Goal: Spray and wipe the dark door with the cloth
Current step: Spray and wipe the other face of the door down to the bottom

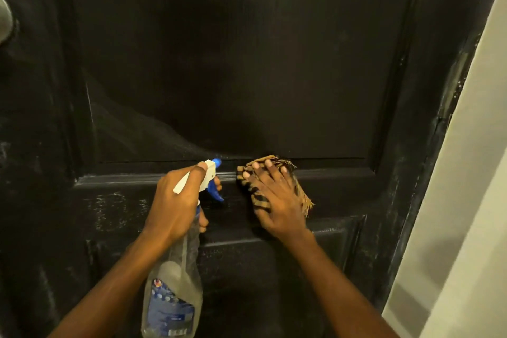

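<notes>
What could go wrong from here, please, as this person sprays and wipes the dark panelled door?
The clear plastic spray bottle, gripped by the left hand, aims beside the right hand, so spray might wet it. The striped tan-and-black cloth is only pressed flat against the dark door and could slip.

The left hand [172,200] and right hand [277,200] are bare, with short-trimmed fingernails, on bare, slim forearms [115,277].

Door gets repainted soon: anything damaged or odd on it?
Yes. The door has pale scuffs and worn paint along its right edge, and a whitish haze spreads over the panel's lower left, above the spray bottle.
</notes>
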